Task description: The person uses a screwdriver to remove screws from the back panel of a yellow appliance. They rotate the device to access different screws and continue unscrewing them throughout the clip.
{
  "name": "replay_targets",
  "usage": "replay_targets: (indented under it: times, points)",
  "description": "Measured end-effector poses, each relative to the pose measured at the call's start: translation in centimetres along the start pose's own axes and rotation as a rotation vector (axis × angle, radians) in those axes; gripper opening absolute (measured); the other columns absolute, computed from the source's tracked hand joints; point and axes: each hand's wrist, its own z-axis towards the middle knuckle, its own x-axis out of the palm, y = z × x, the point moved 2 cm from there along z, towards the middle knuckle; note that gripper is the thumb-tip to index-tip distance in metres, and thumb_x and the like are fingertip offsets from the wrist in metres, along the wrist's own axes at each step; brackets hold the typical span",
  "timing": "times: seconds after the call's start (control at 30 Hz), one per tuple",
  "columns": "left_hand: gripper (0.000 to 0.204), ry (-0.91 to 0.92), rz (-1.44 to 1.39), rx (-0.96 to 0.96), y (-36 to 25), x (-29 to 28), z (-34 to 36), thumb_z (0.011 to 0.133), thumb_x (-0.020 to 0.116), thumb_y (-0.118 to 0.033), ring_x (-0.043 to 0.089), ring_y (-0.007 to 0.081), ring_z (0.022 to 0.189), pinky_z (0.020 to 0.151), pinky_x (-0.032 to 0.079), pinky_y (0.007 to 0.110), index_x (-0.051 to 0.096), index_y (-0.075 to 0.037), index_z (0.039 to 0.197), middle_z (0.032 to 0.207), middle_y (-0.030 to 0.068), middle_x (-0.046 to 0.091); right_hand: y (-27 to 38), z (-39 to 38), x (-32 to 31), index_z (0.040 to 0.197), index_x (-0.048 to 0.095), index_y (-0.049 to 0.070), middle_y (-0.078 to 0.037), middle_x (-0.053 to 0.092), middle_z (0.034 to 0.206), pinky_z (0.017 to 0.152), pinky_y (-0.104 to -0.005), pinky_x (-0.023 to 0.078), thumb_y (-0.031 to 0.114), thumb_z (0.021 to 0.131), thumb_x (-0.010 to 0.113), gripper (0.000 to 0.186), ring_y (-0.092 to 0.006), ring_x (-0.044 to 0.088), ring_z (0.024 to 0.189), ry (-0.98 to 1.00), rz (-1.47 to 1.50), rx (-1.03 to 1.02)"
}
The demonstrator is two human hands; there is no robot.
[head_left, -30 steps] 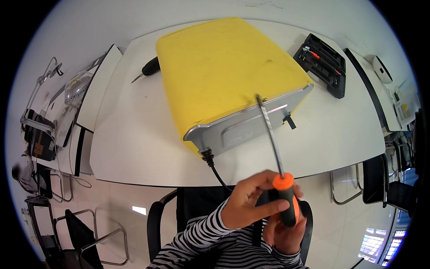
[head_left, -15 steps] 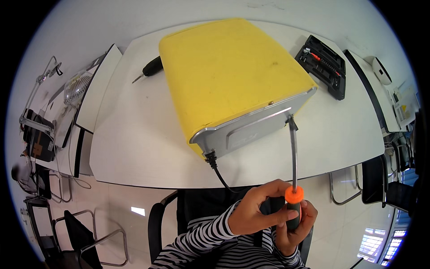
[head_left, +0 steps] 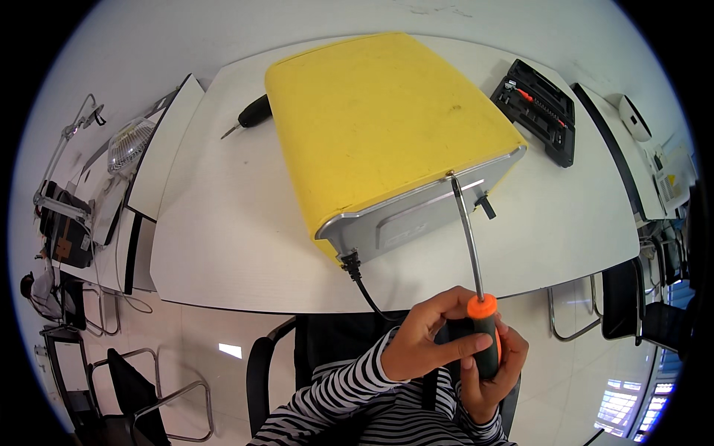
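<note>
My left hand and my right hand are both closed on an orange-and-dark screwdriver, held low near the table's front edge. Its long shaft reaches up to a small screw on the top edge of a silver panel at the near end of a yellow boxy appliance; I cannot tell if the tip is seated. A black power cable plugs into the panel's lower left, and a small black lever sticks out at its right.
A black-handled screwdriver lies left of the appliance on the white table. An open toolkit case is at the back right. Side desks with a lamp, fan, chairs and a person at far left surround the table.
The screwdriver tip swung down and right over the panel, then back up to the screw. The appliance sits slightly further right in view, and my hands are a little right of before.
</note>
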Motion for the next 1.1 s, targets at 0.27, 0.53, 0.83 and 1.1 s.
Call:
replay_targets:
  times: [0.27, 0.53, 0.83, 1.1]
  points:
    - [0.029, 0.011, -0.018, 0.000, 0.0, 0.0, 0.0, 0.071, 0.062, -0.005, 0.052, 0.0201, 0.096, 0.087, 0.037, 0.034, 0.046, -0.001, 0.095, 0.095, 0.0123, 0.055, 0.2, 0.1, 0.0, 0.107, 0.036, -0.006, -0.017, 0.043, 0.107, 0.086, -0.0323, 0.034, 0.016, 0.073, 0.057, 0.046, -0.0219, 0.045, 0.097, 0.007, 0.008, 0.012]
    - [0.033, 0.140, -0.107, 0.183, -0.4, 0.5, 0.5, 0.074, 0.057, -0.004, 0.046, 0.0265, 0.104, 0.091, 0.033, 0.039, 0.047, 0.004, 0.103, 0.102, 0.0163, 0.052, 1.1, 0.8, -1.5, 0.101, 0.037, -0.008, -0.016, 0.057, 0.074, 0.043, -0.0193, 0.041, 0.029, 0.078, 0.052, 0.047, -0.0102, 0.050, 0.046, 0.194, 0.467, 0.233]
    - [0.032, 0.120, -0.391, 0.001, -0.2, 1.5, 0.4, 0.072, 0.057, -0.001, 0.050, 0.0262, 0.096, 0.088, 0.036, 0.038, 0.048, 0.005, 0.103, 0.100, 0.0160, 0.052, 2.2, 1.1, -1.7, 0.105, 0.035, -0.008, -0.020, 0.050, 0.094, 0.031, -0.0199, 0.034, 0.044, 0.078, 0.043, 0.059, -0.0131, 0.043, 0.033, 0.038, 0.493, 0.184]
    - [0.030, 0.049, -0.426, -0.006, -0.5, 1.8, 0.2, 0.070, 0.062, -0.006, 0.049, 0.0254, 0.096, 0.084, 0.039, 0.039, 0.049, 0.002, 0.096, 0.091, 0.0157, 0.055, 0.0, -0.7, -2.6, 0.108, 0.033, -0.005, -0.017, 0.052, 0.087, 0.059, -0.0268, 0.043, 0.023, 0.069, 0.065, 0.058, -0.0195, 0.054, 0.067, -0.038, -0.403, -0.436]
